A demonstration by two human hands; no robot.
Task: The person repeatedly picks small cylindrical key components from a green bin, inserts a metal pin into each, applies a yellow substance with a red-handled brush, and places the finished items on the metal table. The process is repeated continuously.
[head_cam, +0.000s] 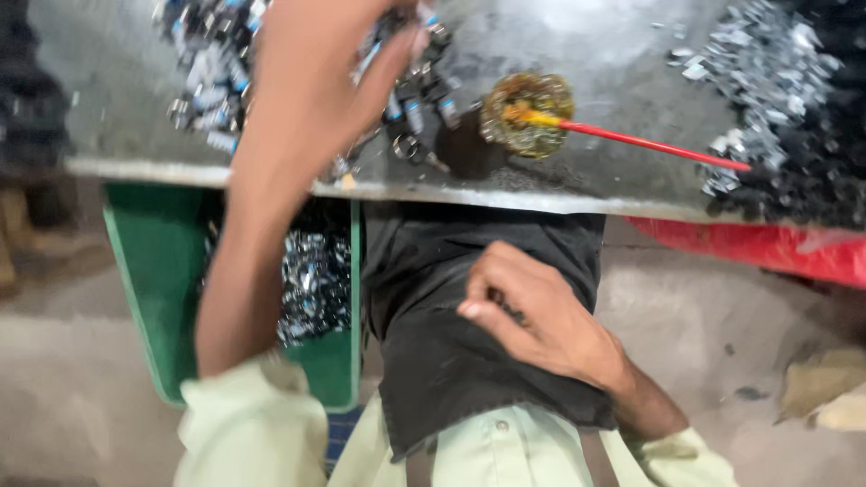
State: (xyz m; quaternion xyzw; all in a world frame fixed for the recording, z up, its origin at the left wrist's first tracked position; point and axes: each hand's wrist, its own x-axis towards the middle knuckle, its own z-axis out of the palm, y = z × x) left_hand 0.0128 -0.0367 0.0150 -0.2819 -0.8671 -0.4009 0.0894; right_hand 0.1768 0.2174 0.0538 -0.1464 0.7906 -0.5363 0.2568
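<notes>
Our left hand reaches over the desk's front edge into small metal parts, fingers apart. Our right hand rests on black cloth, fingers curled together.

A grey metal worktable with a worn, scuffed top and a thin front edge runs across the upper part of the view. Below that edge, to the left, a green plastic bin stands on the floor, and below the table's right end a red bin shows only its rim. The dusty grey concrete floor spreads beneath the table, with pale brown scraps lying on it well to the right, all in soft, even light.
</notes>
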